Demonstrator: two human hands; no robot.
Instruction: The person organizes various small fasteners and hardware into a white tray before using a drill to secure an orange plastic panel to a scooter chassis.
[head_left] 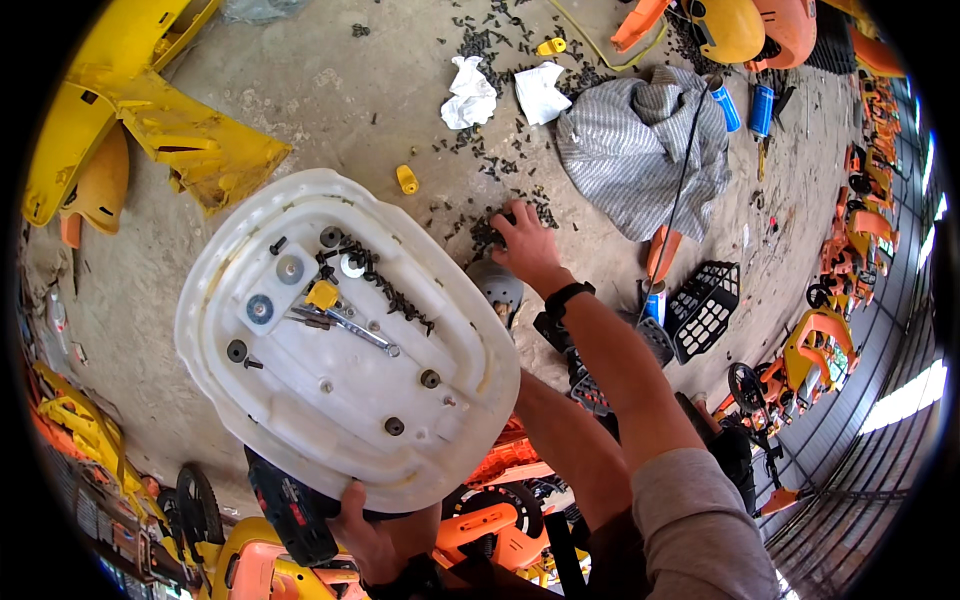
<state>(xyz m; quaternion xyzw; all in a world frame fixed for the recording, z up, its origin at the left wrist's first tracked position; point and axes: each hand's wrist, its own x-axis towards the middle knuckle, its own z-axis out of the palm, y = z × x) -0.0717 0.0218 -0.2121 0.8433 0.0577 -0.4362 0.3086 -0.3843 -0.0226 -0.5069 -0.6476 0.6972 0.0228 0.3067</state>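
Observation:
A large white plastic tray tilts in front of me. My left hand grips its near rim, thumb against the edge and fingers hidden below. Beside that hand a dark power tool shows partly under the tray. In the tray lie black screws, a metal wrench, a small yellow part and several dark round washers. My right hand reaches down to the floor, fingers apart over a pile of black screws; whether it pinches any cannot be seen.
Ahead lie crumpled white papers, a grey woven sack, blue cans and scattered screws. A grey shoe stands below my right hand, with a black basket to the right. Yellow panels lie far left; orange-yellow vehicles line the right.

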